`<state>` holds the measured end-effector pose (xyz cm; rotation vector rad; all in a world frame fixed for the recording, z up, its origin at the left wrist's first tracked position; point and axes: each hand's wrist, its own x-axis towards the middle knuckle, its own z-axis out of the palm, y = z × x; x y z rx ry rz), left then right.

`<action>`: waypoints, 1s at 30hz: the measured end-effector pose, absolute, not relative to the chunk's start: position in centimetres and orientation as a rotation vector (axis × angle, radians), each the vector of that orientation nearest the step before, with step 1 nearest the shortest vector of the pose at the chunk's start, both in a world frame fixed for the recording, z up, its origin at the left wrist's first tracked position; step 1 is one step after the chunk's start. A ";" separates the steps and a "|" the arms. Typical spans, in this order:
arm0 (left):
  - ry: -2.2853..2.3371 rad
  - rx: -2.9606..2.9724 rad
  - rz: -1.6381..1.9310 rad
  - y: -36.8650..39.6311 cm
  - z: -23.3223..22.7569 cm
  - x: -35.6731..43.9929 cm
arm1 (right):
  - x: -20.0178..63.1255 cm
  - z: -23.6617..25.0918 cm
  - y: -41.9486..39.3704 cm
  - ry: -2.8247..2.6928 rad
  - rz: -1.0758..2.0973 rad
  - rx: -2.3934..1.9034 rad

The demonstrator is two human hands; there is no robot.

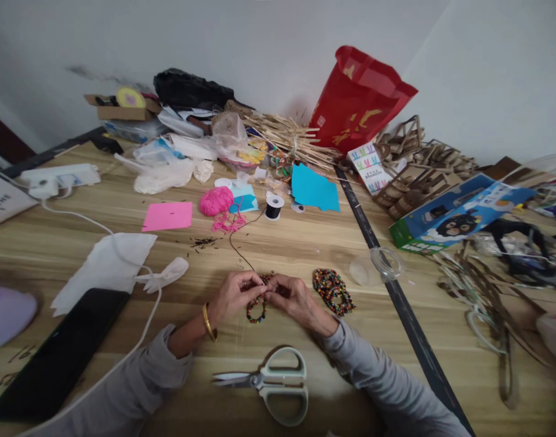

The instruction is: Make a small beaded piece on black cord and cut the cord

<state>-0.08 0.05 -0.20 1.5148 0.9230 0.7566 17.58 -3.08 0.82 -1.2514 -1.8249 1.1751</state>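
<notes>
A person in grey sleeves sat at a cluttered wooden table [305,243], both hands meeting just below the centre of the frame. The left hand [235,295], with a gold bangle [209,322] at the wrist, and the right hand [291,298] were both closed, fingertips pinched together on a loop of small multicoloured beads [256,311] that hung between them and lay on the table. A thin dark thread [240,249] ran from the pinched fingers up toward the centre of the frame, to a black spool [274,207]. Just to the right of the right hand lay a small pile of finished beaded rings [333,291]. At the bottom centre, near the person's forearms, a pair of pale-handled scissors [269,383] lay flat with the blades pointing left. To the left, a dark phone [64,355] rested at the lower left, with a white cloth pouch [109,267] above it. Higher up, left of centre, sat a pink sheet of paper [167,216] and a ball of pink yarn [216,201]; a blue sheet [314,189] lay right of the spool. A red bag [357,100] stood against the wall at the upper centre-right.
</notes>
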 end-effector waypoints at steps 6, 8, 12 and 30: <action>0.894 1.475 0.758 0.0 -0.6 -0.1 | 17.7 0.7 -3.0 -1.813 1.247 -1.199; 0.885 1.510 0.773 -0.1 -0.6 -0.1 | 17.7 0.8 -3.0 -1.808 1.264 -1.190; 0.897 1.586 0.779 -0.1 -0.8 -0.1 | 17.7 0.7 -2.8 -1.768 1.320 -1.163; 0.917 1.450 0.778 0.2 -0.6 -0.1 | 17.5 0.7 -3.1 -1.794 1.222 -1.213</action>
